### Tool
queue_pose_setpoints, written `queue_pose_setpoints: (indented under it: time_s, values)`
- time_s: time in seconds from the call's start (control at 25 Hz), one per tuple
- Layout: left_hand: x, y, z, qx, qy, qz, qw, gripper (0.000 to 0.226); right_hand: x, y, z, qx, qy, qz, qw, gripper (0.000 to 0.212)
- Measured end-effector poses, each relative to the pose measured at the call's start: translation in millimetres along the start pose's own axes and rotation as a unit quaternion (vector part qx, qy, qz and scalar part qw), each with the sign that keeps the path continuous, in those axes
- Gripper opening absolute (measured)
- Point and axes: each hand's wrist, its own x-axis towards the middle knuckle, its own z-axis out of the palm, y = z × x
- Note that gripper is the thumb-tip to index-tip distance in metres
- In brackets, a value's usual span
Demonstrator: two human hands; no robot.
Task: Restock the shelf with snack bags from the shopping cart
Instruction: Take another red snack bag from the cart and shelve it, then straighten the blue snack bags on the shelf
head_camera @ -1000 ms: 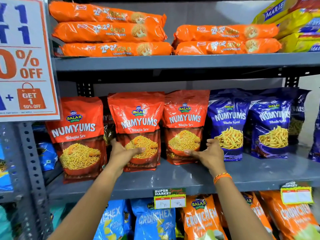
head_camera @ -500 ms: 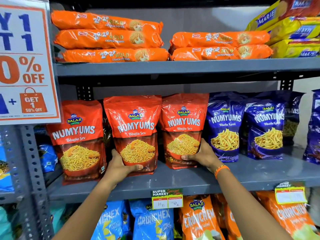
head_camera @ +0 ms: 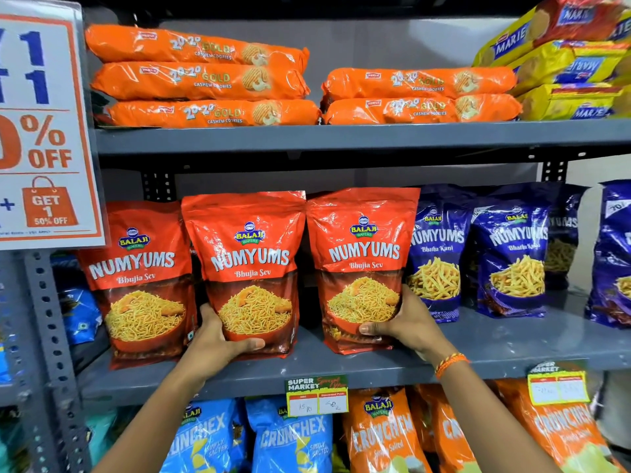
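Three red Numyums Bhujia Sev bags stand upright on the grey middle shelf [head_camera: 512, 346]. My left hand [head_camera: 215, 343] grips the bottom of the middle red bag [head_camera: 249, 254], thumb across its front. The bottom right corner of the right red bag [head_camera: 362, 247] is held by my right hand [head_camera: 406, 322], which wears an orange wristband. A third red bag [head_camera: 140, 274] stands untouched at the left. The shopping cart is out of view.
Blue Numyums bags [head_camera: 437, 247] stand to the right on the same shelf. Orange cookie packs [head_camera: 205, 76] and yellow Marie packs [head_camera: 566, 66] fill the upper shelf. Crunchex bags [head_camera: 290, 435] sit below. A discount sign [head_camera: 44, 131] hangs at left.
Both hands slid down to the bags' bottoms and closed on them. The two bags now stand more upright and closer to the shelf's front; the camera has moved nearer.
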Motion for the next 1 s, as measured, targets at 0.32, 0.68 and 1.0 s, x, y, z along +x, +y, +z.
queue_pose_setpoints:
  time_s: [0.32, 0.68, 1.0]
  values:
    - [-30.7, 7.8, 7.2, -0.005, 0.149, -0.014, 0.989, 0.121, -11.3, 4.6, -25.2, 0.069, -0.027, 0.014, 0.997, 0.108]
    - [-88.3, 110.0, 212.6, -0.111, -0.013, 0.225, 0.968, 0.067, -10.3, 73.9, -193.3, -0.132, 0.408, 0.075, 0.900, 0.109]
    - [12.4, 178.0, 313.0, -0.065, -0.002, 0.007, 0.998, 0.119, 38.2, 92.1, -223.3, -0.138, 0.258, 0.127, 0.948, 0.136]
